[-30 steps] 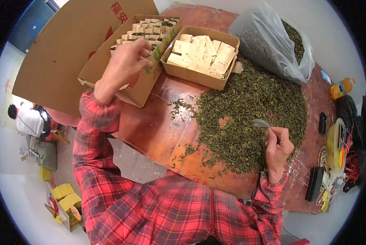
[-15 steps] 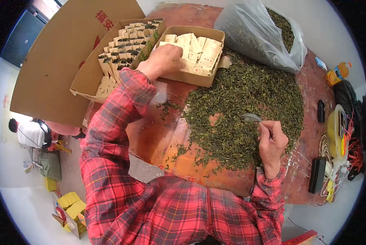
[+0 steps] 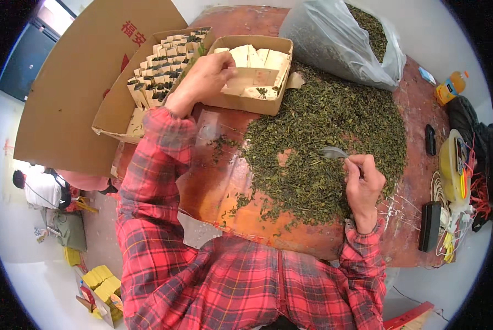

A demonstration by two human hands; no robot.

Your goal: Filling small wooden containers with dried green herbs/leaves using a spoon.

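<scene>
My left hand is pinched on the edge of a small tan paper bag, lifted over a cardboard box. More flat paper bags lie inside that box. Closed round the handle of a spoon, my right hand stays over the right part of a broad heap of dark green tea leaves. The pale spoon's bowl rests at the surface of the leaves. Left of the bag box, a second cardboard box holds rows of upright paper bags with leaves showing at their tops.
A large clear plastic bag of leaves stands at the back. On the right are an orange drink bottle, black cases, a yellow container and cords. A tall cardboard flap rises at left; a person is beyond.
My left hand has raised a paper bag out of the pile and drawn slightly left. My right hand with the spoon has hardly moved; the whole view has shifted a little.
</scene>
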